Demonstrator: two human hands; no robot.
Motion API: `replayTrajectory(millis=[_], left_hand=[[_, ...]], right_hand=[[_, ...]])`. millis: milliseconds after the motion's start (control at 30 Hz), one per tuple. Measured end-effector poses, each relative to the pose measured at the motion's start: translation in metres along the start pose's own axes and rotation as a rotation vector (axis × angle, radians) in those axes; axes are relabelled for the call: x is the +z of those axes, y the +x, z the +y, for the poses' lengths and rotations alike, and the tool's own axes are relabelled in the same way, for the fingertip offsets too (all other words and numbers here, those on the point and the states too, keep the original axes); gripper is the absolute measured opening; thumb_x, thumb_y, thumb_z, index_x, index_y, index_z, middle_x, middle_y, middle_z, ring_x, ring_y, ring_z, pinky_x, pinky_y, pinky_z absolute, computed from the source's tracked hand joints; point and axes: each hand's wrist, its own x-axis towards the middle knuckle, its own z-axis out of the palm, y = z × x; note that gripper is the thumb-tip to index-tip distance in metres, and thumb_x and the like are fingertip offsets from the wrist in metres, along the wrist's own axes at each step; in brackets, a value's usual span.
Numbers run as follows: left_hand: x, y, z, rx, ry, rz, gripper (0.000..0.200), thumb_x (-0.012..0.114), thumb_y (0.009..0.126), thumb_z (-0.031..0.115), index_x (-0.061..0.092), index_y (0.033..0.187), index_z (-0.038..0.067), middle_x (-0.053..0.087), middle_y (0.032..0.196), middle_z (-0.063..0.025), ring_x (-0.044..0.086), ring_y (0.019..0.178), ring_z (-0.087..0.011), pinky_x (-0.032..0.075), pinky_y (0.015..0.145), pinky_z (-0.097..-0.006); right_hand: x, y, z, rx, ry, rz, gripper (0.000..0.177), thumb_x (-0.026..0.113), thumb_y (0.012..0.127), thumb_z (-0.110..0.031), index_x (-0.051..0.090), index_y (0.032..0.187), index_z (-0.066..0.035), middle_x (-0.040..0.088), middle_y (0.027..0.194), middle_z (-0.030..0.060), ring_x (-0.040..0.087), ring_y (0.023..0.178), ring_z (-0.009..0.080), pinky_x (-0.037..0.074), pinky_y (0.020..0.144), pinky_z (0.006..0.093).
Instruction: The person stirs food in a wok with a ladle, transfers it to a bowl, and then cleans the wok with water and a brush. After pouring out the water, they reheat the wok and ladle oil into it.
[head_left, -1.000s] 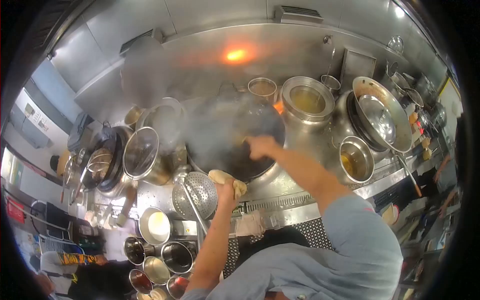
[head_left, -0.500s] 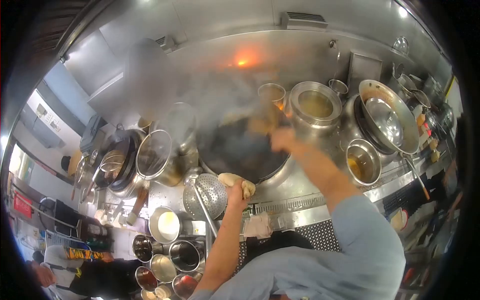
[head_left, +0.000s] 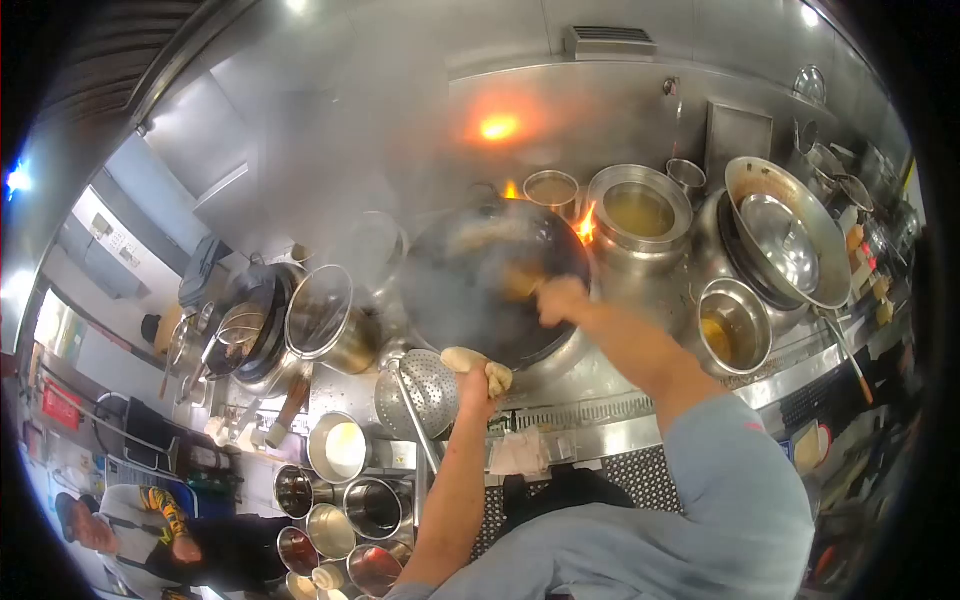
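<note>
A large dark wok (head_left: 450,300) sits over the burner, with smoke blurring its inside. My left hand (head_left: 480,388) is closed around a folded pale cloth (head_left: 466,360) at the wok's near rim; any handle beneath the cloth is hidden. Inside the wok, over its right side, my right hand (head_left: 562,300) is closed on a tan tool that looks like a wok brush (head_left: 522,281), blurred by smoke and motion. A perforated steel ladle (head_left: 415,395) lies just left of my left hand.
Flames (head_left: 586,224) rise behind the wok's right rim. A steel pot of yellowish liquid (head_left: 640,212) and a pan with a bowl (head_left: 745,185) stand to the right. Several sauce containers (head_left: 372,508) are at lower left, near another person (head_left: 120,530).
My right hand and the brush have moved slightly down and nearer within the wok. Flames at the back rim are larger, and the smoke has shifted. My left hand keeps its hold.
</note>
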Motion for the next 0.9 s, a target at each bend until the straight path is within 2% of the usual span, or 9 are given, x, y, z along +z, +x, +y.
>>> replayTrajectory(millis=[67, 167, 200, 267, 433, 567, 667, 800, 900], left_hand=[[-0.002, -0.002, 0.0, 0.025, -0.003, -0.025, 0.018, 0.053, 0.089, 0.019, 0.049, 0.102, 0.008, 0.056, 0.084, -0.0053, 0.058, 0.07, -0.0193, 0.047, 0.051, -0.0305], [0.005, -0.026, 0.014, -0.069, 0.032, -0.03, 0.022, 0.055, 0.09, 0.023, 0.049, 0.105, 0.008, 0.057, 0.088, -0.0056, 0.059, 0.073, -0.0189, 0.049, 0.055, -0.0312], [0.005, -0.03, 0.019, -0.135, -0.002, -0.064, 0.024, 0.055, 0.091, 0.025, 0.049, 0.106, 0.008, 0.057, 0.089, -0.006, 0.06, 0.074, -0.0187, 0.05, 0.056, -0.0316], [-0.026, -0.028, 0.019, -0.219, -0.106, -0.211, 0.036, 0.056, 0.093, 0.032, 0.049, 0.116, 0.005, 0.06, 0.101, -0.0101, 0.062, 0.086, -0.023, 0.053, 0.071, -0.0373], [-0.091, -0.141, -0.02, -0.25, -0.146, -0.158, 0.059, 0.057, 0.091, 0.036, 0.037, 0.136, 0.002, 0.055, 0.124, -0.0197, 0.059, 0.108, -0.0341, 0.05, 0.091, -0.0482], [-0.101, -0.241, -0.045, -0.269, -0.489, -0.358, 0.064, 0.057, 0.091, 0.035, 0.031, 0.139, 0.001, 0.047, 0.132, -0.0209, 0.052, 0.117, -0.0394, 0.044, 0.096, -0.0599], [-0.12, -0.266, -0.046, -0.262, -0.41, -0.328, 0.066, 0.061, 0.089, 0.032, 0.031, 0.14, 0.002, 0.047, 0.133, -0.0191, 0.049, 0.121, -0.0363, 0.044, 0.097, -0.0561], [-0.154, -0.255, -0.046, -0.098, 0.008, -0.396, 0.071, 0.068, 0.085, 0.029, 0.032, 0.14, 0.002, 0.051, 0.129, -0.0149, 0.05, 0.118, -0.0282, 0.043, 0.098, -0.0432], [-0.159, -0.266, -0.012, 0.022, 0.396, -0.518, 0.07, 0.071, 0.083, 0.028, 0.034, 0.138, 0.003, 0.053, 0.125, -0.0125, 0.051, 0.114, -0.0217, 0.042, 0.096, -0.0344]], right_hand=[[-0.026, -0.047, -0.038, -0.249, 0.188, -0.219, 0.088, 0.064, 0.06, -0.021, 0.034, 0.144, -0.02, 0.065, 0.109, 0.0173, 0.063, 0.101, 0.0316, 0.05, 0.083, 0.0394], [-0.053, -0.043, 0.028, -0.48, 0.333, -0.428, 0.08, 0.067, 0.061, -0.025, 0.046, 0.138, -0.021, 0.063, 0.116, 0.0137, 0.061, 0.106, 0.0279, 0.047, 0.09, 0.04], [-0.052, -0.027, 0.056, -0.356, 0.136, -0.422, 0.07, 0.067, 0.062, -0.024, 0.053, 0.131, -0.02, 0.067, 0.107, 0.0101, 0.064, 0.097, 0.0254, 0.05, 0.082, 0.0404], [-0.063, -0.059, 0.102, 0.104, -0.028, 0.143, 0.054, 0.064, 0.069, -0.023, 0.056, 0.122, -0.013, 0.069, 0.097, 0.0099, 0.067, 0.09, 0.0259, 0.053, 0.072, 0.0408], [0.005, -0.13, 0.135, 0.426, 0.483, 0.537, 0.082, 0.06, 0.078, -0.027, 0.018, 0.147, -0.016, 0.064, 0.1, 0.0274, 0.062, 0.092, 0.0443, 0.049, 0.079, 0.0505], [0.145, -0.201, 0.101, 0.516, 0.557, 0.266, 0.085, 0.06, 0.076, -0.022, 0.017, 0.149, -0.017, 0.063, 0.096, 0.0293, 0.062, 0.09, 0.0453, 0.049, 0.077, 0.0519], [0.225, -0.222, 0.075, 0.523, 0.503, 0.077, 0.094, 0.066, 0.075, -0.022, 0.008, 0.15, -0.019, 0.063, 0.097, 0.0305, 0.062, 0.092, 0.0442, 0.049, 0.081, 0.0501], [0.254, -0.228, 0.065, 0.535, 0.53, 0.064, 0.109, 0.073, 0.074, -0.046, 0.0, 0.15, -0.02, 0.058, 0.114, 0.0328, 0.059, 0.101, 0.0467, 0.047, 0.087, 0.0504], [0.255, -0.227, 0.071, 0.528, 0.446, 0.035, 0.108, 0.071, 0.075, -0.047, -0.002, 0.15, -0.02, 0.05, 0.124, 0.0354, 0.053, 0.112, 0.0472, 0.044, 0.093, 0.0506]])
